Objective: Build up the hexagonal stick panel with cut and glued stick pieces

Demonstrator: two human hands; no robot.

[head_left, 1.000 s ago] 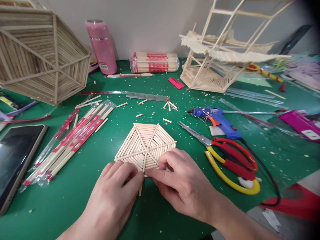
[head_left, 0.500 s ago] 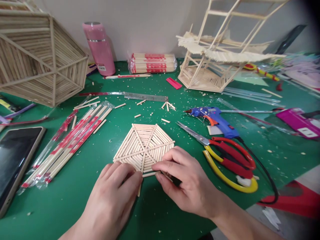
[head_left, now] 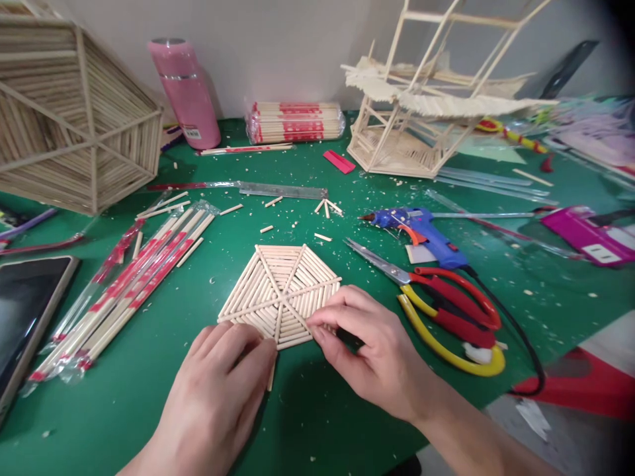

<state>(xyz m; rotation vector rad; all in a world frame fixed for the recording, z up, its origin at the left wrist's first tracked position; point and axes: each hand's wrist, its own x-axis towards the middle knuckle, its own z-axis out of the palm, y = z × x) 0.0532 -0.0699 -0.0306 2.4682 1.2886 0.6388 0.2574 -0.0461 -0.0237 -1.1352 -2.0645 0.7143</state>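
A flat hexagonal panel of thin wooden sticks (head_left: pixel 282 277) lies on the green table, with crossing sticks laid over its rows like spokes. My left hand (head_left: pixel 218 377) is closed at the panel's near left edge, its curled fingertips partly hidden. From under that hand a short stick (head_left: pixel 270 377) pokes out toward me. At the near right corner, my right hand (head_left: pixel 367 350) pinches the panel's edge between thumb and index finger. The outermost stick along the near edge sits against the row behind it.
Scissors (head_left: pixel 421 297) and a blue glue gun (head_left: pixel 421 231) lie to the right. On the left are wrapped chopsticks (head_left: pixel 133 277) and a phone (head_left: pixel 30 317). A pink bottle (head_left: pixel 188 99), a chopstick bundle (head_left: pixel 297 122) and stick models (head_left: pixel 397 132) stand behind.
The near-edge stick, slightly apart from the panel before, now lies against it. My right fingertips have moved in to the panel's corner. The whole view has shifted a little.
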